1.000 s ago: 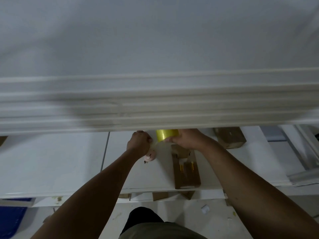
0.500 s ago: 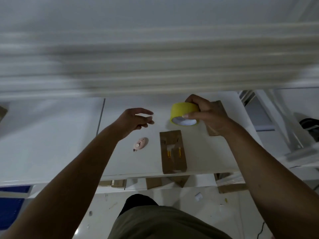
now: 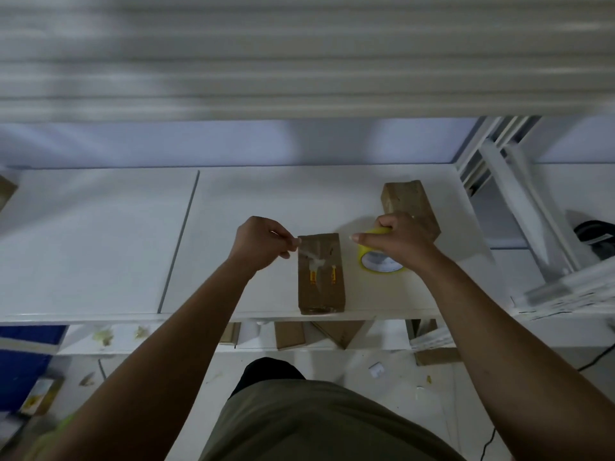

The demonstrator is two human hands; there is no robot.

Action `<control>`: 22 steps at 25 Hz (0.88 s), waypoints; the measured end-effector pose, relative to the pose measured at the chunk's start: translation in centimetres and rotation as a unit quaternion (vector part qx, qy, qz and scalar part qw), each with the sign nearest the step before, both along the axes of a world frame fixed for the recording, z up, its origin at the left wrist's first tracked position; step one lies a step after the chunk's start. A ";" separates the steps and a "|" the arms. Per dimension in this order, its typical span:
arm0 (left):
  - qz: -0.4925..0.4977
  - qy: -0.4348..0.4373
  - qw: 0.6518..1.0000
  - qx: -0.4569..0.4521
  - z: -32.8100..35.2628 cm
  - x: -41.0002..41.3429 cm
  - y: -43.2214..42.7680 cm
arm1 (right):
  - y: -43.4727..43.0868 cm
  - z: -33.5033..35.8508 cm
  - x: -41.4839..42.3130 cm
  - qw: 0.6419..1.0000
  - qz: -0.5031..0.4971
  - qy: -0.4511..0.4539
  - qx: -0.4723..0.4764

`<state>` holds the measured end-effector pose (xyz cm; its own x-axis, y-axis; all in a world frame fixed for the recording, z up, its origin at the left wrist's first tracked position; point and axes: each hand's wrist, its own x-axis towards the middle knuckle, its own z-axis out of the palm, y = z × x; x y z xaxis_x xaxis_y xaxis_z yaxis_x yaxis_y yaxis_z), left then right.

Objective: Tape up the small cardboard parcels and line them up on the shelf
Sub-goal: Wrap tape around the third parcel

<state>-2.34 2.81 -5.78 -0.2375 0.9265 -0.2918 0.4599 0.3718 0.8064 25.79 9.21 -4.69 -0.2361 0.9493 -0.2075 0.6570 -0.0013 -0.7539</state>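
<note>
A small brown cardboard parcel with two yellow marks lies on the white shelf, close to its front edge. My right hand grips the yellow tape roll, which sits just right of the parcel. My left hand pinches the free end of a clear tape strip at the parcel's far left corner. The strip hangs over the parcel's top. A second cardboard parcel lies behind my right hand, partly hidden by it.
A blurred upper shelf edge fills the top of the view. White frame posts stand at the right. Below the shelf lie more cardboard pieces and scraps on the floor. The small pink cutter is not visible.
The view has tilted down. My right hand lowered the tape roll to the shelf beside the parcel. My left hand, empty before, now pinches the tape's end over the parcel.
</note>
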 end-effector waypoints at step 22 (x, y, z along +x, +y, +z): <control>0.157 0.010 0.986 -0.052 -5.0 6.5 -2.9 | -1.8 -3.4 -3.1 0.980 0.009 -0.164 0.116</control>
